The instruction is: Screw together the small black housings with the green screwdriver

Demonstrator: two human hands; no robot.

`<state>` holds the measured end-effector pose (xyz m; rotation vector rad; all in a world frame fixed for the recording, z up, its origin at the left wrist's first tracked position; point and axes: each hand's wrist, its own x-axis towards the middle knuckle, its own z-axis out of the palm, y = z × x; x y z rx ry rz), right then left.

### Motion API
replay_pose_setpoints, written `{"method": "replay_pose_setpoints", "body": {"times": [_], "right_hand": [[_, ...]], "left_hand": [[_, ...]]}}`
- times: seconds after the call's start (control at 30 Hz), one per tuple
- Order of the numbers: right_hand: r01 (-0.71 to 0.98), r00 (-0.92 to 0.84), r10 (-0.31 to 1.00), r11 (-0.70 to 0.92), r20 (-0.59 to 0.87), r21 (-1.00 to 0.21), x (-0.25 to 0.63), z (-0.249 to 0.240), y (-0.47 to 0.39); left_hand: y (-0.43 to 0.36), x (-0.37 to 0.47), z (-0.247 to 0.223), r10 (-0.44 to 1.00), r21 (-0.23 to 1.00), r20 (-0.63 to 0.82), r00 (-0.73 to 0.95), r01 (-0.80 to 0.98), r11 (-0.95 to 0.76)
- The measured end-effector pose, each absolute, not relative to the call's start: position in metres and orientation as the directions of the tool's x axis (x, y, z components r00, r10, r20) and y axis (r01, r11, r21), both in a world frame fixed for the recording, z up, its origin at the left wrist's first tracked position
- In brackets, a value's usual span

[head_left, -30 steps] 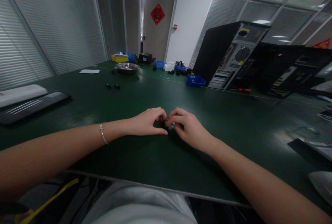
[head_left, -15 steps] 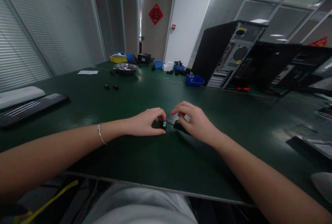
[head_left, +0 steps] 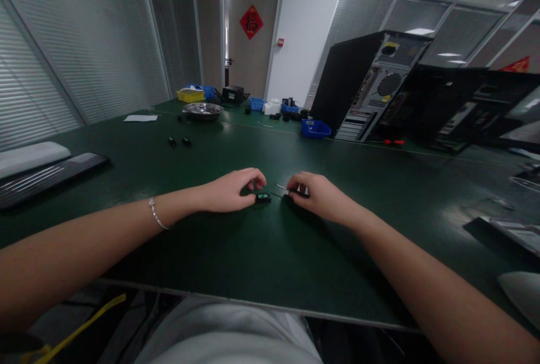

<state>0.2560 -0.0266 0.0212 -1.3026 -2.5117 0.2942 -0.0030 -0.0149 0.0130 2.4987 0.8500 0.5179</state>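
A small black case with a green circuit board [head_left: 262,197] lies low over the green tabletop, its board side up. My left hand [head_left: 232,191] has the thumb at the case's left end and the fingers curled around its far side; the exact contact is partly hidden. In my right hand [head_left: 318,195] is a screwdriver [head_left: 300,192] with a dark handle, pinched in the fingers. Its thin metal shaft points left, a little apart from the case. Below it a second thin line shows, perhaps its reflection in the glossy surface.
Two small black pieces [head_left: 179,142] lie at the left, before a metal bowl [head_left: 202,111]. A keyboard [head_left: 53,178] is at the left edge. Blue bins [head_left: 315,129] and a black computer tower [head_left: 358,85] stand at the back. A mouse [head_left: 521,293] sits at the right.
The case has tipped from upright to lying flat with its board facing up. My right hand has closed around the screwdriver handle and raised it slightly.
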Motion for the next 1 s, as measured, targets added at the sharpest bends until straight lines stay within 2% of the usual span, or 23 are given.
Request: {"method": "replay_pose_setpoints", "body": {"times": [0.37,1.0], "right_hand": [[0.63,-0.627,0.764,0.613,0.152,-0.477,0.258,0.029,-0.03],[0.634,-0.635,0.768,0.578,0.08,-0.514,0.252,0.024,-0.029]], "left_hand": [[-0.003,-0.004,0.003,0.64,0.457,0.242,0.729,0.497,-0.738],[-0.004,-0.001,-0.001,0.629,0.455,0.287,0.723,0.475,-0.753]]}}
